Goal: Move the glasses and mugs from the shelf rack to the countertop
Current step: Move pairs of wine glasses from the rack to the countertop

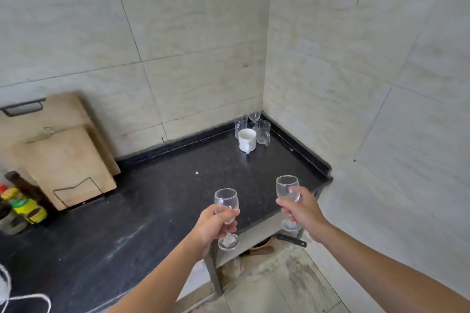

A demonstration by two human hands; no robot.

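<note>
Plainly, left hand (215, 227) holds empty left glass (225, 199); right hand (304, 211), empty right glass (286, 187).

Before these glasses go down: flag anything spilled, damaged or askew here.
Nothing is tipped or broken. The white mug and glasses in the corner stand upright. Only pale smears and a small white speck mark the dark countertop.

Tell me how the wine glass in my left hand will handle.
The wine glass is probably fragile: thin clear bowl, slim stem. Tall over a small foot, it may tip if nudged. The left hand holds it around the stem, so likely light.
</note>
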